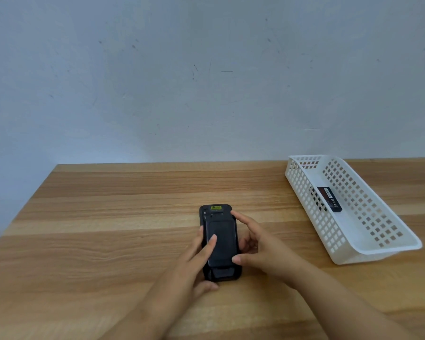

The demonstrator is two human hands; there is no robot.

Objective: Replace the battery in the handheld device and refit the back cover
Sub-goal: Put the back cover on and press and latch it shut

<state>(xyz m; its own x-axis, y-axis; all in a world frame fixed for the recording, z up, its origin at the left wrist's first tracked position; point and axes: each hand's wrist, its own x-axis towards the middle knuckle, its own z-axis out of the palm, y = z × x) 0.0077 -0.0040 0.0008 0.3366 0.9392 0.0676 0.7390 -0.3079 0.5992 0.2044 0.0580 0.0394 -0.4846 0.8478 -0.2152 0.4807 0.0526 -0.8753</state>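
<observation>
Two hands, left hand [194, 261] and right hand [258, 249], fingers spread, touch one device [222, 241]; one battery [329, 199] in one basket [378, 251].

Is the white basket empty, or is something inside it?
Not empty. One dark flat battery lies on the floor of the white basket, against its left wall. Nothing else shows inside.

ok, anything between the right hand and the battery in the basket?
Nothing visible. The right hand is at the handheld device; bare table lies between it and the white basket. The battery lies alone inside, the basket open on top, with only its low near wall to clear.
</observation>
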